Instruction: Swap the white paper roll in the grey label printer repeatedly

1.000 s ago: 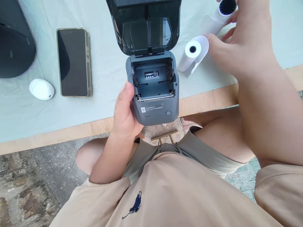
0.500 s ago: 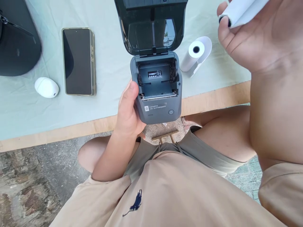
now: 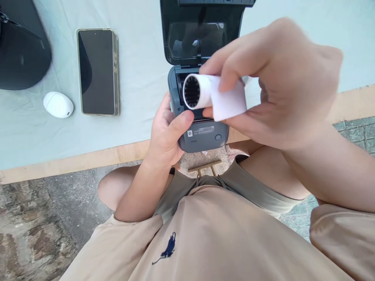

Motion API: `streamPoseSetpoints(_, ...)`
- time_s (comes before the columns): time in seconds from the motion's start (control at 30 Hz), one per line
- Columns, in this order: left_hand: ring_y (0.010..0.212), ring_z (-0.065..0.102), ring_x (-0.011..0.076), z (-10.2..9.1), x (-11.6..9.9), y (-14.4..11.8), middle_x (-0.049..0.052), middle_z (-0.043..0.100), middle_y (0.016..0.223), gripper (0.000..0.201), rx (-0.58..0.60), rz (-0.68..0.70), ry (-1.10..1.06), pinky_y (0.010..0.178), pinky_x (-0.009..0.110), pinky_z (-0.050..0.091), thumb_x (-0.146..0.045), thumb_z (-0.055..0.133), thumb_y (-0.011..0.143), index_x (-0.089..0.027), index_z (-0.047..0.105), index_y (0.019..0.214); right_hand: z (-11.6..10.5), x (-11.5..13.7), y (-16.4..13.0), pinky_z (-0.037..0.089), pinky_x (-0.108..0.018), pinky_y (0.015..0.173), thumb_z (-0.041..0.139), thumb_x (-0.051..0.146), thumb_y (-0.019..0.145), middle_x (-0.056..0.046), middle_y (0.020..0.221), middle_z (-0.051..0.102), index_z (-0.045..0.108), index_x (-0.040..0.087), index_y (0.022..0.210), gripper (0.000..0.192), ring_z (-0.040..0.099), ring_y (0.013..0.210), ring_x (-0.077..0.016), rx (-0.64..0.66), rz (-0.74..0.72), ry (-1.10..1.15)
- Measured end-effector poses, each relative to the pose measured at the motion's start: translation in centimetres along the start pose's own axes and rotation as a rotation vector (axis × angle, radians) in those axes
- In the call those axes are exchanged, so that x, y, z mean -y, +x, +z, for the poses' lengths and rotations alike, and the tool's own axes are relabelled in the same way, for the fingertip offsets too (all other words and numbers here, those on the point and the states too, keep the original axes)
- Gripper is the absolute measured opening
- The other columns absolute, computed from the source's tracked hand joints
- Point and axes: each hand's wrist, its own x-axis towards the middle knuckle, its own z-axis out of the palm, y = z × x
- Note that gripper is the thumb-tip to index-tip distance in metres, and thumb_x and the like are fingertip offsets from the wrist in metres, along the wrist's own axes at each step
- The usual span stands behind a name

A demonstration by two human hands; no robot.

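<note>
A dark grey label printer [image 3: 202,140] stands tilted toward me with its lid [image 3: 202,43] swung up. My left hand [image 3: 168,130] grips the printer's left side, its thumb on the front near the rim of the bay. Over the bay, my right hand [image 3: 281,78] pinches a white paper roll [image 3: 227,97] between fingers and thumb. The roll's black toothed core faces left, and a flap of paper hangs loose from it. Most of the bay is hidden behind roll and fingers. Whether the roll touches the bay, I cannot tell.
Left of the printer, a phone [image 3: 98,72] lies face up on the pale cloth [image 3: 140,58]. Beside it are a white oval device [image 3: 58,104] and a black case [image 3: 20,50] in the far left corner. The table's wooden edge [image 3: 88,162] runs just before my knees.
My right hand has carried the paper roll from the upper right down and left over the printer bay. The printer has shifted slightly right. The second roll on the table is now out of sight.
</note>
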Motion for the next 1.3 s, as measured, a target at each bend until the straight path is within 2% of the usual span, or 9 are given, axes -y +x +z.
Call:
streamPoseSetpoints(0.2, 0.137, 0.06, 0.0253, 0.1, 0.0, 0.1, 0.001, 0.075, 0.106, 0.037, 0.035, -0.037, -0.029, 0.114, 0.036, 0.053, -0.034, 0.078, 0.086, -0.024, 0.064, 0.12, 0.8, -0.7, 0.6, 0.044, -0.031, 0.075, 0.052, 0.026, 0.093, 0.003, 0.101, 0.071, 0.058, 0.023, 0.094, 0.007, 0.069, 0.097, -0.0153, 0.049, 0.032, -0.265)
streamPoseSetpoints(0.4, 0.142, 0.056, 0.0253, 0.5, -0.3, 0.0, 0.002, 0.075, 0.104, 0.034, 0.032, -0.047, -0.054, 0.114, 0.035, 0.054, -0.032, 0.075, 0.089, -0.023, 0.062, 0.12, 0.9, -1.0, 0.7, 0.045, -0.035, 0.086, 0.04, 0.034, 0.1, 0.003, 0.104, 0.072, 0.065, 0.022, 0.088, 0.031, 0.067, 0.095, -0.0175, -0.002, -0.035, -0.311)
streamPoseSetpoints(0.57, 0.142, 0.056, 0.0254, 0.6, -0.5, -0.1, 0.0, 0.074, 0.102, 0.032, 0.038, -0.065, -0.055, 0.117, 0.036, 0.052, -0.031, 0.075, 0.088, -0.024, 0.063, 0.116, 1.4, -1.8, 0.2, 0.036, -0.036, 0.078, 0.038, 0.036, 0.101, 0.002, 0.095, 0.072, 0.069, 0.024, 0.09, 0.035, 0.062, 0.091, -0.0193, 0.012, -0.054, -0.416)
streamPoseSetpoints(0.67, 0.144, 0.054, 0.0269, 0.4, -0.3, 0.0, 0.0, 0.073, 0.103, 0.032, 0.038, -0.065, -0.044, 0.118, 0.039, 0.05, -0.032, 0.077, 0.086, -0.025, 0.064, 0.114, 1.3, -2.0, -0.1, 0.035, -0.036, 0.077, 0.037, 0.03, 0.1, 0.002, 0.093, 0.072, 0.069, 0.026, 0.093, 0.033, 0.062, 0.09, -0.0184, 0.02, -0.099, -0.406)
streamPoseSetpoints(0.77, 0.143, 0.053, 0.0287, 0.0, 0.1, 0.3, 0.0, 0.075, 0.102, 0.034, 0.047, -0.038, -0.056, 0.116, 0.041, 0.051, -0.035, 0.079, 0.082, -0.029, 0.067, 0.114, 1.1, -1.9, -0.4, 0.036, -0.035, 0.078, 0.04, 0.026, 0.098, 0.001, 0.09, 0.069, 0.064, 0.023, 0.091, 0.025, 0.062, 0.088, -0.0177, -0.074, -0.164, -0.353)
streamPoseSetpoints(0.9, 0.141, 0.053, 0.0308, -0.1, 0.2, 0.6, 0.001, 0.073, 0.096, 0.035, 0.035, -0.016, -0.069, 0.112, 0.045, 0.051, -0.048, 0.077, 0.08, -0.029, 0.069, 0.108, 1.7, -1.6, -1.0, 0.033, -0.035, 0.074, 0.054, 0.026, 0.094, 0.004, 0.088, 0.068, 0.058, 0.023, 0.095, 0.005, 0.063, 0.083, -0.0155, -0.135, -0.368, -0.291)
streamPoseSetpoints(1.07, 0.115, 0.068, 0.0253, 0.0, -0.4, 0.3, 0.0, 0.07, 0.094, 0.034, 0.03, -0.057, -0.011, 0.094, 0.037, 0.056, -0.039, 0.081, 0.079, -0.027, 0.067, 0.107, 2.3, -1.6, -1.3, 0.039, -0.038, 0.086, 0.055, 0.041, 0.098, 0.008, 0.099, 0.072, 0.062, 0.023, 0.094, 0.02, 0.067, 0.106, -0.0167, -0.077, -0.449, -0.192)
streamPoseSetpoints(1.2, 0.098, 0.071, 0.0211, -0.2, -0.1, 0.1, 0.0, 0.071, 0.099, 0.036, 0.029, -0.04, -0.005, 0.087, 0.034, 0.058, -0.028, 0.08, 0.079, -0.025, 0.067, 0.112, 1.2, -1.5, -0.9, 0.047, -0.037, 0.092, 0.057, 0.034, 0.095, 0.006, 0.1, 0.071, 0.061, 0.023, 0.089, 0.013, 0.067, 0.104, -0.0158, -0.149, -0.298, -0.116)
streamPoseSetpoints(1.3, 0.11, 0.071, 0.0274, -0.3, -0.1, 0.1, 0.002, 0.074, 0.104, 0.042, 0.029, -0.042, -0.005, 0.096, 0.04, 0.061, -0.029, 0.081, 0.077, -0.027, 0.066, 0.116, 0.3, -1.4, -0.6, 0.047, -0.038, 0.108, 0.048, 0.043, 0.098, -0.004, 0.129, 0.062, 0.065, 0.023, 0.116, 0.032, 0.059, 0.125, -0.0203, -0.077, -0.052, -0.125)
